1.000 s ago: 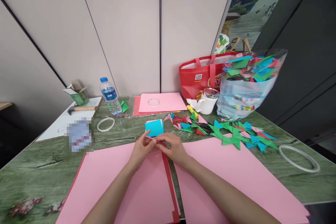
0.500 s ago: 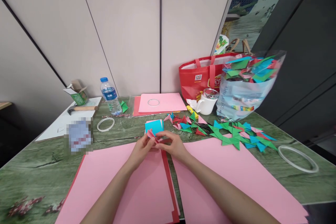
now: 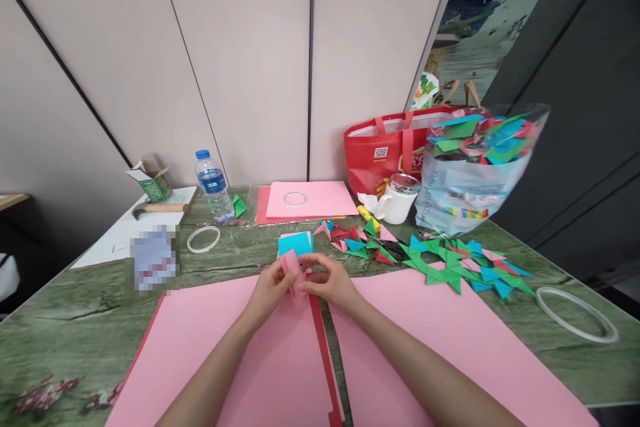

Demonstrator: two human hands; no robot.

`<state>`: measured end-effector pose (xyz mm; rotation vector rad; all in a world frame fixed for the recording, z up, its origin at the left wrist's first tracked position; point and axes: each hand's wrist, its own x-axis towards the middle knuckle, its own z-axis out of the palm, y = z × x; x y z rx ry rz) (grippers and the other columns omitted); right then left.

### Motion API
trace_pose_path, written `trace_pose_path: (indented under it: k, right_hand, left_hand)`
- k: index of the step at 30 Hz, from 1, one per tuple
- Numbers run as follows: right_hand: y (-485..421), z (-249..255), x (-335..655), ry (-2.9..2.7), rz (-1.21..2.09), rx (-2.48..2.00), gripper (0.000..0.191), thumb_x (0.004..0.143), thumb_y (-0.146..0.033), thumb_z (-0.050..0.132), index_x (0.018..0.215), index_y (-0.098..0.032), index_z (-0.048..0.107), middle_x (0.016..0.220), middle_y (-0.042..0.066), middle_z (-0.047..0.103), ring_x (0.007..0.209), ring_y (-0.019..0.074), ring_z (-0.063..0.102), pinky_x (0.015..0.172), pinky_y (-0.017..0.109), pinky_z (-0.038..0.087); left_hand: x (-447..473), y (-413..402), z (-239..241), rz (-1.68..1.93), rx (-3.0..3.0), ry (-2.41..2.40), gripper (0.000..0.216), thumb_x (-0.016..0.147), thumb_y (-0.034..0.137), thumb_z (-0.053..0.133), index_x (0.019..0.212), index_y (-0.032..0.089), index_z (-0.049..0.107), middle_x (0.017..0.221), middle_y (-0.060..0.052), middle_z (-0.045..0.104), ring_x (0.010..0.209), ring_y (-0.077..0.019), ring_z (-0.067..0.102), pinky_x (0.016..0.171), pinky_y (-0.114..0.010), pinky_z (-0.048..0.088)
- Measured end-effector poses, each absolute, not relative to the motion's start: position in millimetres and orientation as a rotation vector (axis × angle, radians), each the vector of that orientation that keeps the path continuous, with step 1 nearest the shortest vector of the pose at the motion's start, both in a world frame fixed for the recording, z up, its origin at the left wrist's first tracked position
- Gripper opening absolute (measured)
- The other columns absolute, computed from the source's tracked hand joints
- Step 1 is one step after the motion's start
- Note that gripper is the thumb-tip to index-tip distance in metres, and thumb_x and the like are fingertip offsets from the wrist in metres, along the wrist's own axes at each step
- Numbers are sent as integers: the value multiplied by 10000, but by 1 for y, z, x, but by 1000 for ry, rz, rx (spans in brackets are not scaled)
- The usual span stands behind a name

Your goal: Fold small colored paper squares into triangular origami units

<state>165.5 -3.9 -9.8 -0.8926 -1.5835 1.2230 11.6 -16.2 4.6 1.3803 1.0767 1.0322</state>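
There you were at the table [image 3: 47, 330], both hands over its middle, and up between them came the pink slip [image 3: 289, 263], tilted, its lower end smeared by blur. Your left hand [image 3: 269, 291] had it pinched, thumb on the front, fingers tucked behind. Your right hand [image 3: 331, 280] came in at the slip's right edge, forefinger arched above the thumb; whether those fingertips pressed together on the paper, I couldn't tell.

Just beyond your fingers sat the blue slips [image 3: 296, 242], with pink showing at their edge. Under your forearms, reaching toward the near edge, lay two big spreads: the left pink sheets [image 3: 225, 353], with red peeking out along the sides, and the right pink sheets [image 3: 430, 333], a narrow gap between them.

Off to the right, what a scatter! Folded paper points [image 3: 356, 245] lay near the mug [image 3: 399, 203], then a green paper ring [image 3: 453, 277], and close to the right edge a white hoop [image 3: 575, 319]. Back toward the far edge stood the bottle [image 3: 214, 185], and by the far left corner a hammer [image 3: 163, 207] rested beside an opened box [image 3: 155, 187].
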Motion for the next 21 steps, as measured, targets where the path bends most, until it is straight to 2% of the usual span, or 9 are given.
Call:
trace_pose_path:
  k: [4, 9, 15, 21]
  right_hand:
    - [-8, -10, 162, -1625, 1164, -871, 528, 559, -257, 712, 1055, -218, 534, 1050, 58, 556, 934, 197, 542, 681, 284, 508]
    - [-12, -12, 158, -1689, 1078, -861, 534, 569, -223, 700, 1070, -228, 515, 1047, 59, 535, 904, 189, 538, 663, 279, 506]
    - [-14, -12, 156, -1720, 1073, -816, 464, 644, -189, 614, 1092, -213, 495, 1048, 70, 530, 889, 181, 540, 613, 255, 514]
    - [-14, -14, 157, -1742, 1104, -798, 539, 601, -190, 662, 1113, -227, 496, 1078, 68, 510, 919, 185, 533, 668, 274, 511]
  left_hand:
    - [14, -17, 4, 1088, 1483, 1059, 349, 704, 351, 576, 995, 157, 580, 971, -77, 639, 878, -239, 588, 714, -315, 467]
    - [14, -17, -3, 1092, 1549, 1099, 399, 701, 352, 575, 1051, 163, 542, 991, -87, 622, 851, -233, 597, 698, -325, 474]
    - [12, -17, -7, 1076, 1578, 1143, 644, 670, 390, 606, 1233, 163, 391, 1115, -126, 571, 1005, -278, 536, 813, -379, 435]
    - [11, -22, -2, 1061, 1647, 1131, 661, 764, 534, 401, 1299, 157, 308, 1257, -137, 459, 1151, -269, 415, 943, -373, 328]
